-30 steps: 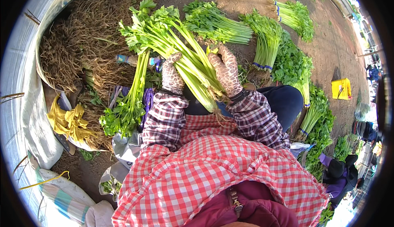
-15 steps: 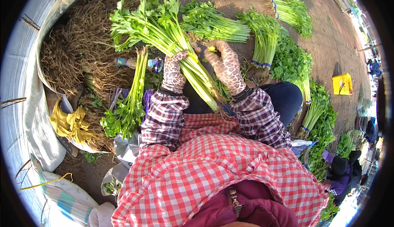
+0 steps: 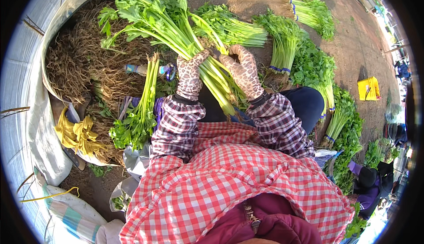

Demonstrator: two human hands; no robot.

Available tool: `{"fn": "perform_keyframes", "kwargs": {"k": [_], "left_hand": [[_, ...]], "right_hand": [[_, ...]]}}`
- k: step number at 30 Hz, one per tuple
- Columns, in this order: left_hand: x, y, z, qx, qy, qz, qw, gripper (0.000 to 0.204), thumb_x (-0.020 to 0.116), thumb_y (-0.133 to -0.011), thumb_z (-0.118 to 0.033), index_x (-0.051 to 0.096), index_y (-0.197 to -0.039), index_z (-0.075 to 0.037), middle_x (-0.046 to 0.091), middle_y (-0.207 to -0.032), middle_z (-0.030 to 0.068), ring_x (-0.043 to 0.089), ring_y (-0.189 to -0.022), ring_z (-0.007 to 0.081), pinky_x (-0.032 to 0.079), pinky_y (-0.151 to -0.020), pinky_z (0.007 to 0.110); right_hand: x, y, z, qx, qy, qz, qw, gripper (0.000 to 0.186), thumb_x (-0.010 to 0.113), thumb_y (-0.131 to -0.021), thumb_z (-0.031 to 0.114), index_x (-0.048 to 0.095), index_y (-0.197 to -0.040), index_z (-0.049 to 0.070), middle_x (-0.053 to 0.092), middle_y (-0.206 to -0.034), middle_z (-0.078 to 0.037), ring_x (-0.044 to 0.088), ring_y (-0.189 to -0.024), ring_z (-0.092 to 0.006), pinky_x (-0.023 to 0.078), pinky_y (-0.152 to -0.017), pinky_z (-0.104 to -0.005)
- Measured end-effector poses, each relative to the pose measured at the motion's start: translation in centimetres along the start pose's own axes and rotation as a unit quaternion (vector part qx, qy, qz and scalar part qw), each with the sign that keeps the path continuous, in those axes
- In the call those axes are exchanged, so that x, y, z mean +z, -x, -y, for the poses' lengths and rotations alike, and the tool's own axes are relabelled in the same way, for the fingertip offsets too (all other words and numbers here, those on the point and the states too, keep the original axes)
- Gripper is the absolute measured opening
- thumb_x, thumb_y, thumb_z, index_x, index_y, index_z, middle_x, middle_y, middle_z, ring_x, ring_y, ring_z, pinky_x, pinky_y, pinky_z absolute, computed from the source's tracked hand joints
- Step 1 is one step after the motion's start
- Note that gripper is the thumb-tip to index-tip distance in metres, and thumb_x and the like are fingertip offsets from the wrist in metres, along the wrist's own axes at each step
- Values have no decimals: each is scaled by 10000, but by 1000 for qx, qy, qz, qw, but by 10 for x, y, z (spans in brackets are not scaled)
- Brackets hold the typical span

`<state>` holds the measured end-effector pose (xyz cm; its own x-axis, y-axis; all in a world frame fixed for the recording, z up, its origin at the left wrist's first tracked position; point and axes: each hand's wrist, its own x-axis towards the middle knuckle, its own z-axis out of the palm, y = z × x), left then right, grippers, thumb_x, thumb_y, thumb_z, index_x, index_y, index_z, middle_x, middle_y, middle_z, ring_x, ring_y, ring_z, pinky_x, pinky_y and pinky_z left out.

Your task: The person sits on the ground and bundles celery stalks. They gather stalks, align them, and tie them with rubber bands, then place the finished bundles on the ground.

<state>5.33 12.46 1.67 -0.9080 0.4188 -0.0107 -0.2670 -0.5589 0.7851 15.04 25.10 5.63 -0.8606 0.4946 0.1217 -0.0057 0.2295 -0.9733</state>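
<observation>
Left hand gripping the celery bunch, leaves fanning beyond the fist; right hand pinching an outer stalk at its edge! Smaller celery bunch beside the left sleeve, tied bundles off right, pale sheet cupping brown roots.

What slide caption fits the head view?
Left hand grips a celery bunch, right hand touches an outer stalk, blue-banded celery bundles lying nearby.

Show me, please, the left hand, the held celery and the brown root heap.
Left hand (image 3: pixel 190 74): head view, on the patterned glove.
Held celery (image 3: pixel 177 38): head view, on the stalks.
Brown root heap (image 3: pixel 99 58): head view, its middle.
</observation>
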Motion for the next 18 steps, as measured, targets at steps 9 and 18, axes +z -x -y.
{"fn": "perform_keyframes", "kwargs": {"k": [9, 18], "left_hand": [[5, -2, -5, -15, 3, -12, 1000, 237, 674, -824, 29, 668, -1059, 52, 725, -922, 142, 716, -795, 237, 605, -711, 329], [12, 3, -4, 4, 24, -24, 999, 251, 688, -806, 18, 662, -1052, 59, 720, -918, 135, 713, -793, 235, 607, -731, 334]], "right_hand": [[-11, -3, 11, -11, -218, 132, 967, 464, 557, -912, -80, 501, -1362, 17, 601, -1232, -87, 595, -1061, -152, 509, -920, -311], [1, -4, 12, -120, 114, 14, 986, 381, 674, -915, 102, 582, -1263, -25, 677, -1054, -146, 655, -973, -243, 524, -859, -376]]}}
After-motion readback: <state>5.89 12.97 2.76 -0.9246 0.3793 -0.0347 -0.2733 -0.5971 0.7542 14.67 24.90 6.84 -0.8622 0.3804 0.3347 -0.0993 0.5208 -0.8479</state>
